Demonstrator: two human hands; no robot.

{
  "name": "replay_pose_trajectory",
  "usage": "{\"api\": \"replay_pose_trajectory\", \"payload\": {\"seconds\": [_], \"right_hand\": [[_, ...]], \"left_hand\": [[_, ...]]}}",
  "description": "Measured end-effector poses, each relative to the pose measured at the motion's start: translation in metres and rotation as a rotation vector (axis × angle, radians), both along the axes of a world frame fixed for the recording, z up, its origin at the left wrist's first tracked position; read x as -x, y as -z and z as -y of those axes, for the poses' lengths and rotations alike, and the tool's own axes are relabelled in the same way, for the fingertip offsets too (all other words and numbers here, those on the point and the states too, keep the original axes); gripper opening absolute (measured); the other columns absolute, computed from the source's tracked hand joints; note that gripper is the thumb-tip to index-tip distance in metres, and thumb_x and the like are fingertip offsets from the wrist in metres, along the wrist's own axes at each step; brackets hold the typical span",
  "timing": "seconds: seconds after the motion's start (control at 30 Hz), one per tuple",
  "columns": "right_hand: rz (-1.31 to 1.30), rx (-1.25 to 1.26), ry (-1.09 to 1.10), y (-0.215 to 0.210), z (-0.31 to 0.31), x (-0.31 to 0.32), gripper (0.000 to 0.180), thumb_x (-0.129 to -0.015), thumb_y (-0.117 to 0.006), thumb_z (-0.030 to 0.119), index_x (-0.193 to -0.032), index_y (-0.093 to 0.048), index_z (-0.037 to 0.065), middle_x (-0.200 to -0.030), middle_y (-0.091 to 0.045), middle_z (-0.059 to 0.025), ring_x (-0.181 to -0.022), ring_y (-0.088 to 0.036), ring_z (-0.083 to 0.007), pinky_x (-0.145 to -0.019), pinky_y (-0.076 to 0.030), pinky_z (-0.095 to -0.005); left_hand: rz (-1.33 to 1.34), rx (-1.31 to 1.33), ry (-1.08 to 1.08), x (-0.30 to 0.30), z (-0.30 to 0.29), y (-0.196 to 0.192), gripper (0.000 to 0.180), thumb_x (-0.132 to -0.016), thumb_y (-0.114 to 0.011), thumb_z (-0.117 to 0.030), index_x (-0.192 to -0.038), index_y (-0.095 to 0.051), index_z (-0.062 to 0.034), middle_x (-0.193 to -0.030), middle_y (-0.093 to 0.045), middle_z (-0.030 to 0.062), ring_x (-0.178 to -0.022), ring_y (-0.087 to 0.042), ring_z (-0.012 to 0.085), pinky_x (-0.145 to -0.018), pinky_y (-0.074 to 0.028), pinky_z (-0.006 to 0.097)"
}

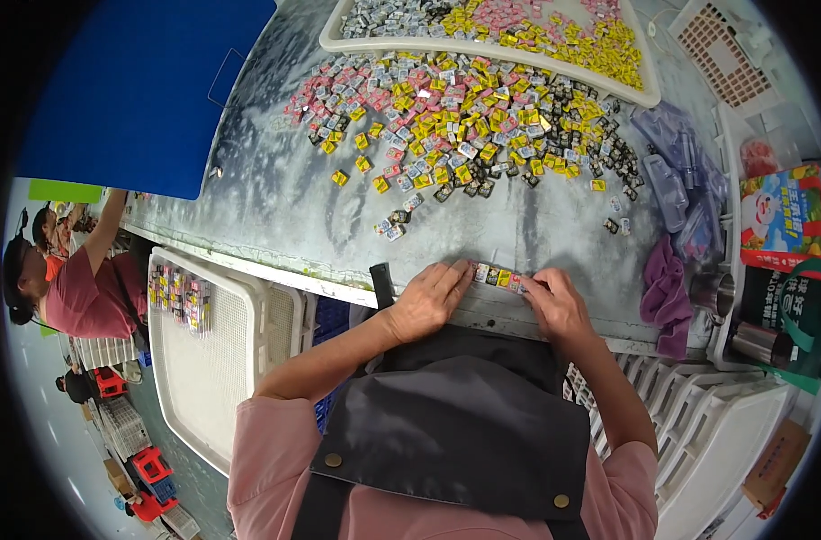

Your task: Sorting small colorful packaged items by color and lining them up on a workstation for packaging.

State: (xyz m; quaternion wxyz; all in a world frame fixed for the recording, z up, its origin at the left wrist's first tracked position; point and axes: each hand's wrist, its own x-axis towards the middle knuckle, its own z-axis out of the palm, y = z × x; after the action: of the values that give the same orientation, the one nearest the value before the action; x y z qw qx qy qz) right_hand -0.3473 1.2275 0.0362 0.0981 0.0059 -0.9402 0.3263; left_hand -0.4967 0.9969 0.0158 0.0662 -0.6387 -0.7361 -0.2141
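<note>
The counter [280, 175] is the largest thing, its near edge just in front of the apron [455, 423]. A blue board [131, 81] covers its far left. A white tray [401, 41] at the back holds more small pieces in silver, pink and yellow. A mixed heap [464, 117] spreads before it, with black pieces mostly toward its right. At the right lies a crumpled purple cloth [667, 292], beside clear plastic.

Near the edge, the left hand [434, 292] has its fingers close together at the left end of a short row [500, 277] of pieces; what its thumb does is hidden. The right hand [554, 301] seems to pinch the other end, thumb against fingertips. The row lies between them, low over the counter.

Uneven squeezing from the two ends could make the row buckle and shed a middle piece, which might roll off the edge so close by. A few loose pieces [394, 232] sit just beyond the left hand; a careless wrist could scatter them.
</note>
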Motion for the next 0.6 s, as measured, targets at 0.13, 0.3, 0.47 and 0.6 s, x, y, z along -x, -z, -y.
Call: {"api": "replay_pose_trajectory", "payload": {"seconds": [0.13,0.3,0.47,0.6], "right_hand": [[-0.031,-0.014,0.007,-0.002,-0.001,-0.002,0.026,-0.085,-0.070,0.001,-0.111,-0.069,-0.001,-0.101,-0.060,-0.0153,-0.090,-0.061,-0.0327,-0.075,-0.053,-0.0405],[-0.043,0.000,0.024,0.003,-0.003,-0.003,0.026,-0.084,-0.071,0.000,-0.110,-0.069,-0.002,-0.101,-0.061,-0.0159,-0.089,-0.061,-0.0324,-0.075,-0.052,-0.0405],[-0.082,-0.135,0.011,-0.008,0.002,-0.005,0.025,-0.081,-0.072,0.000,-0.105,-0.069,-0.002,-0.100,-0.062,-0.0150,-0.089,-0.060,-0.0315,-0.076,-0.051,-0.0387],[-0.115,-0.192,-0.007,-0.005,0.000,-0.006,0.025,-0.080,-0.072,0.000,-0.105,-0.069,-0.001,-0.099,-0.062,-0.0143,-0.088,-0.060,-0.0316,-0.076,-0.051,-0.0385]], "left_hand": [[0.026,-0.026,-0.001,0.001,-0.001,0.003,0.048,-0.073,-0.064,-0.007,-0.118,-0.062,0.0086,-0.119,-0.058,0.0187,-0.092,-0.061,0.0293,-0.082,-0.053,0.038],[0.169,-0.086,-0.083,-0.002,-0.009,0.009,0.041,-0.071,-0.072,-0.003,-0.111,-0.065,0.0036,-0.115,-0.060,0.0158,-0.094,-0.061,0.0313,-0.082,-0.053,0.039],[0.140,-0.108,-0.043,-0.004,-0.017,-0.003,0.042,-0.072,-0.074,-0.005,-0.113,-0.064,0.0038,-0.115,-0.059,0.0152,-0.100,-0.059,0.0323,-0.086,-0.052,0.043],[0.131,-0.043,0.028,-0.002,-0.018,-0.001,0.044,-0.074,-0.076,-0.009,-0.114,-0.064,0.0036,-0.115,-0.058,0.0153,-0.107,-0.056,0.0337,-0.091,-0.050,0.046]]}}
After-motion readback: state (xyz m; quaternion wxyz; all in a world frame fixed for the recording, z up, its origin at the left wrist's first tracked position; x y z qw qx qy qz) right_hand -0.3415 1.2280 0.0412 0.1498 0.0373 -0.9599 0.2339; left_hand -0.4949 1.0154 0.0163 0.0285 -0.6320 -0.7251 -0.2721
